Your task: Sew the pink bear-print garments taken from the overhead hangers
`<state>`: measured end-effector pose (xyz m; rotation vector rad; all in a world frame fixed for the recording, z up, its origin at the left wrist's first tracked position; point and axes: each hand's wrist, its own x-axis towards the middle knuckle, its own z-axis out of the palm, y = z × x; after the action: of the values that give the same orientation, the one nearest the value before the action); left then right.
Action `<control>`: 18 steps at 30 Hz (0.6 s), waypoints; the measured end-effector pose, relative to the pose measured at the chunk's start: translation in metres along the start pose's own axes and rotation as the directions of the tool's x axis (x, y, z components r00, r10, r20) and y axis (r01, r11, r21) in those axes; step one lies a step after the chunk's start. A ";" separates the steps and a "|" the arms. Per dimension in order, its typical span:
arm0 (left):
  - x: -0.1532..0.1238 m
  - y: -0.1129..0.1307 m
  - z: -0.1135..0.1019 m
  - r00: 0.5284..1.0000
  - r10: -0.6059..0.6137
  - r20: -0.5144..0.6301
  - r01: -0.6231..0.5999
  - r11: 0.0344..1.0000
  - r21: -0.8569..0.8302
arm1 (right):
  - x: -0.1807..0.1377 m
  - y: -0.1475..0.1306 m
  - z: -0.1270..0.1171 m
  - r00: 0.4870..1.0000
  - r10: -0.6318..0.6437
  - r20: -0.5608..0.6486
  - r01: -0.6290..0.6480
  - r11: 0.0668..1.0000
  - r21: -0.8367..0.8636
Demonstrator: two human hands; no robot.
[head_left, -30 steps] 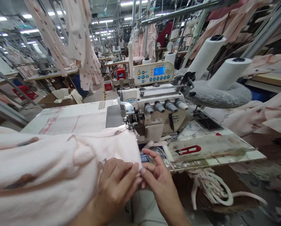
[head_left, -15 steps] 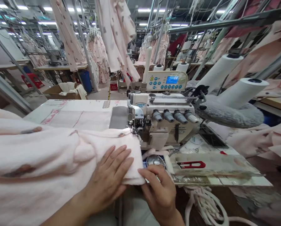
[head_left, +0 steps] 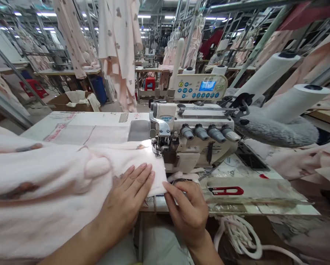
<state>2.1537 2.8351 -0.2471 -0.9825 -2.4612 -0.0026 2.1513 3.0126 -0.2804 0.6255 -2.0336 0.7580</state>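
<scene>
A pale pink fleece garment (head_left: 57, 184) lies across the sewing table, its right edge under the presser foot (head_left: 157, 147) of a white overlock machine (head_left: 192, 136). My left hand (head_left: 126, 202) rests flat on the fabric just before the foot, fingers stretched out. My right hand (head_left: 188, 209) is curled at the fabric's lower right corner, thumb and fingers pinching the edge beside the machine's base.
A red thread snip (head_left: 225, 190) lies on the clear plate right of the machine. Two white thread cones (head_left: 292, 103) and a grey fluffy piece (head_left: 275, 130) sit at the right. A control panel (head_left: 200, 87) stands behind the machine. Pink trimmings (head_left: 237, 235) hang below the table edge.
My left hand went from pinching the fabric edge to lying flat on it, and moved forward toward the presser foot. The right hand followed along the edge. The view shifted slightly left.
</scene>
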 end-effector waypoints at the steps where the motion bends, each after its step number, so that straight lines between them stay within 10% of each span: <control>1: 0.000 -0.001 0.000 1.000 -0.002 0.006 0.002 1.000 0.012 | 0.001 0.000 0.000 1.000 0.001 -0.005 -0.001 1.000 -0.002; 18: 0.061 -0.051 0.011 0.938 -0.167 0.303 0.190 0.981 -0.049 | 0.025 0.025 0.015 0.991 0.125 -0.046 -0.131 0.974 -0.184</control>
<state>2.0778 2.8383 -0.2211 -0.8369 -2.8408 -0.0110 2.1136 3.0157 -0.2731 0.3747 -2.0985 0.6379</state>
